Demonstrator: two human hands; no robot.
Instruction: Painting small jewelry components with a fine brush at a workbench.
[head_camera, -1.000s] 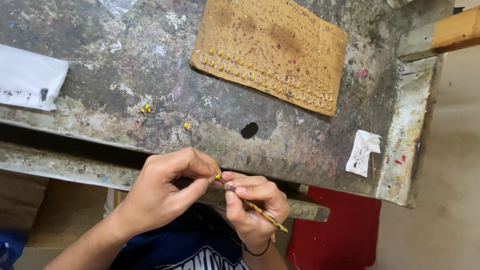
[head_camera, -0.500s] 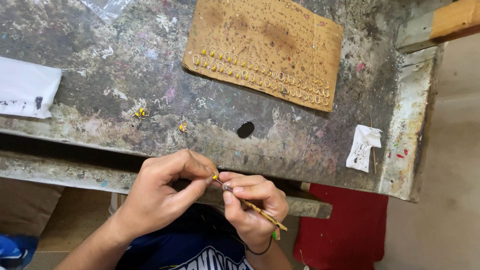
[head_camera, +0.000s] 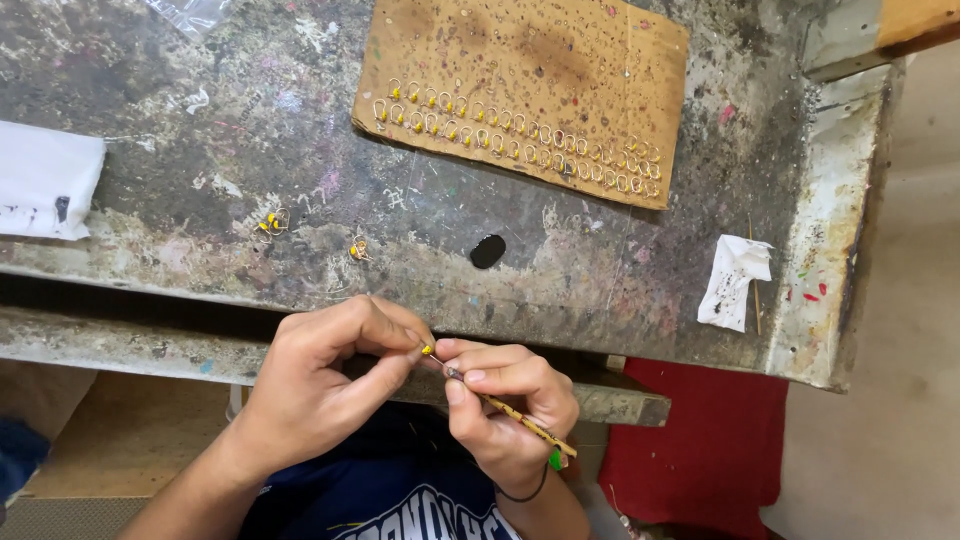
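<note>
Here, at six o'clock below the worktable (head_camera: 640, 270), the left hand (head_camera: 310, 400) pinches a tiny yellow bead (head_camera: 427, 350) in closed fingertips, while the right hand (head_camera: 510, 410) grips one thin brush (head_camera: 510, 412). At twelve o'clock lies one cardboard sheet (head_camera: 540, 60) with two rows of hooks; two loose yellow pieces (head_camera: 270, 222) lie at ten, two white paper scraps (head_camera: 735, 280) at three and nine.

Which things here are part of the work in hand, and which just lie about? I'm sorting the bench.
In use: left hand pinching a tiny yellow bead piece; right hand holding a thin brush; cardboard sheet with rows of finished loops.

Lying about: crumpled tissue, white cloth, black spot.
</note>
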